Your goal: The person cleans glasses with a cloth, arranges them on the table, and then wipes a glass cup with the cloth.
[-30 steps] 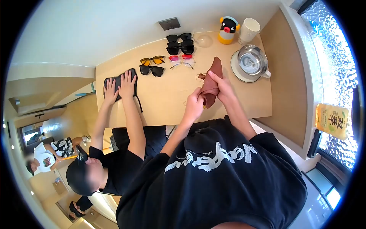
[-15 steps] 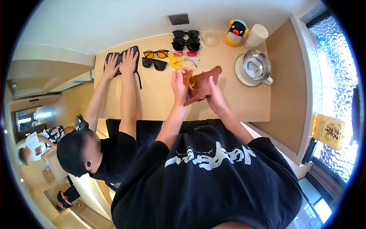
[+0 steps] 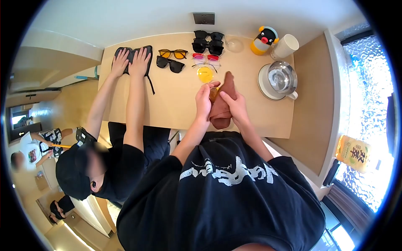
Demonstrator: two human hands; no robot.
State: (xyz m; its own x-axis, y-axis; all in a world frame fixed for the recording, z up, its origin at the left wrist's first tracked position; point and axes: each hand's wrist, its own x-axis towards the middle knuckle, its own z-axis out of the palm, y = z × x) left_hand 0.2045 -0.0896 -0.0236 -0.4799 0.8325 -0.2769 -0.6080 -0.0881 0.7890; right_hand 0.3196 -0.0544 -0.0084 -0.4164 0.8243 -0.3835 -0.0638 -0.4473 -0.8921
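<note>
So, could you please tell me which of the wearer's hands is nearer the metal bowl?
The right hand. It is left of the metal bowl, gripping the brown cloth; the left hand is farther left, on the cloth's other side.

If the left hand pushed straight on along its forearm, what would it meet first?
Probably the round yellow disc just beyond the left hand; its height is unclear, so it might pass above.

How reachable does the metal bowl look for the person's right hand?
Probably yes: only bare tabletop seems to lie between the right hand and the metal bowl, though that hand's grip is on the brown cloth.
</note>
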